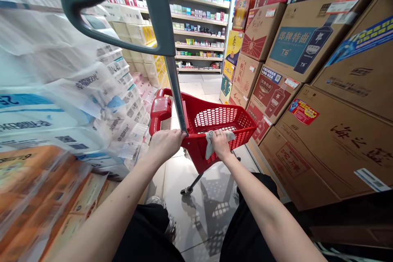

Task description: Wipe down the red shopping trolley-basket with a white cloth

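Note:
A red plastic shopping cart (pixel 196 155) stands in front of me on small wheels, its slotted basket turned to the right. A metal pole (pixel 175 86) rises from it to a grey handle (pixel 164 20) at the upper left. My left hand (pixel 167 143) is closed around the cart's frame at the foot of the pole; its fingertips are partly hidden. With my right hand (pixel 220 143) I press a light grey cloth (pixel 209 147) onto the basket's near rim, the fingers folded over it.
Plastic-wrapped paper packs (pixel 55 110) are piled close on the left. Stacked cardboard boxes (pixel 322 143) line the right side. Shelves (pixel 199 35) with small goods stand at the aisle's far end. My legs straddle the tiled floor (pixel 199 229) below the cart.

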`<state>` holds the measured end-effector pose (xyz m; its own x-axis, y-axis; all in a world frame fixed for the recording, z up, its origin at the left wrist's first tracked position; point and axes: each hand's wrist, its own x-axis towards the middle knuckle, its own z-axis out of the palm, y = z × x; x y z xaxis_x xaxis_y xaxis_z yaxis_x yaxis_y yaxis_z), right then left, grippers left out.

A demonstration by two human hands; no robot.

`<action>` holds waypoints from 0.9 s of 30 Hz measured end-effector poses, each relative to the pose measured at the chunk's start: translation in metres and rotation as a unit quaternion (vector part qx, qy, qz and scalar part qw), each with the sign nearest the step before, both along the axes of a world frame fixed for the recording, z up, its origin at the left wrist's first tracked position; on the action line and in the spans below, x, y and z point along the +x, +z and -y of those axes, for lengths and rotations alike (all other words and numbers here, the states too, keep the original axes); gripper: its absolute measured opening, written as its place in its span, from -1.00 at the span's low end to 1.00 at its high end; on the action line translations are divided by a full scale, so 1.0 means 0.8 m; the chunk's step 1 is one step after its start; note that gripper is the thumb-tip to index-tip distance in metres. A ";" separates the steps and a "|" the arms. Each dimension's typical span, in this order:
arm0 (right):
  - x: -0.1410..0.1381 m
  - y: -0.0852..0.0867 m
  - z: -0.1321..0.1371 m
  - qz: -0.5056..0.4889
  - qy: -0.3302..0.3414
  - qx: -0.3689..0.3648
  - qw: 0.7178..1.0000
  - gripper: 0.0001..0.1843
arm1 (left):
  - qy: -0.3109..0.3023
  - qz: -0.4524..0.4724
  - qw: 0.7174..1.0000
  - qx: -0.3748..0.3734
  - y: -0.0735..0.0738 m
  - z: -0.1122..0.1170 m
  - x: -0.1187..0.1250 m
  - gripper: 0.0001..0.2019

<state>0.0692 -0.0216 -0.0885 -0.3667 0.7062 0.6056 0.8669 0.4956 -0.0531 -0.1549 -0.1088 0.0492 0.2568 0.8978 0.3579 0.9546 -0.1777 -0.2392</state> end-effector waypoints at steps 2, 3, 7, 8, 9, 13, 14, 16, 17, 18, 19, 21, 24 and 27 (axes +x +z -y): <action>-0.012 0.009 0.004 -0.020 0.008 -0.001 1.000 -0.75 | 0.001 -0.002 1.000 -0.001 0.002 0.000 0.004 -0.56; -0.017 0.013 0.007 -0.030 0.018 -0.003 0.999 -0.73 | 0.000 -0.002 1.000 -0.002 0.002 -0.001 0.005 -0.56; -0.039 0.027 0.024 -0.079 0.093 -0.011 0.992 -0.63 | -0.006 -0.005 1.000 0.006 -0.001 -0.004 0.010 -0.59; -0.045 0.027 0.029 -0.097 0.100 -0.007 0.990 -0.60 | -0.007 -0.005 1.000 0.012 -0.003 -0.004 0.012 -0.60; -0.049 0.026 0.033 -0.113 0.102 -0.001 0.988 -0.57 | -0.009 -0.004 1.000 0.019 -0.004 -0.004 0.014 -0.60; -0.047 0.001 0.041 -0.154 0.082 0.034 0.984 -0.53 | -0.033 -0.008 0.998 0.046 -0.010 -0.002 0.021 -0.62; -0.042 -0.008 0.040 -0.168 0.064 0.039 0.983 -0.53 | -0.037 -0.008 0.998 0.050 -0.011 -0.001 0.022 -0.63; -0.029 -0.027 0.036 -0.220 0.004 0.036 0.975 -0.54 | -0.041 -0.008 0.998 0.057 -0.012 0.000 0.024 -0.63; -0.023 -0.035 0.034 -0.258 -0.032 0.029 0.965 -0.54 | -0.041 -0.008 0.997 0.061 -0.013 0.000 0.024 -0.64; -0.018 -0.042 0.032 -0.298 -0.065 0.020 0.952 -0.54 | -0.042 -0.008 0.997 0.064 -0.013 0.000 0.024 -0.64; -0.015 -0.048 0.030 -0.337 -0.091 0.008 0.937 -0.53 | -0.043 -0.009 0.997 0.066 -0.014 0.000 0.024 -0.64; -0.016 -0.056 0.027 -0.395 -0.125 -0.016 0.910 -0.50 | -0.044 -0.006 0.997 0.070 -0.016 -0.001 0.025 -0.65; -0.039 -0.058 0.032 -0.431 -0.161 -0.036 0.887 -0.52 | -0.040 0.005 0.997 0.072 -0.017 -0.002 0.026 -0.64; -0.078 -0.053 0.055 -0.411 -0.165 -0.055 0.895 -0.57 | -0.038 0.014 0.997 0.067 -0.018 -0.003 0.027 -0.64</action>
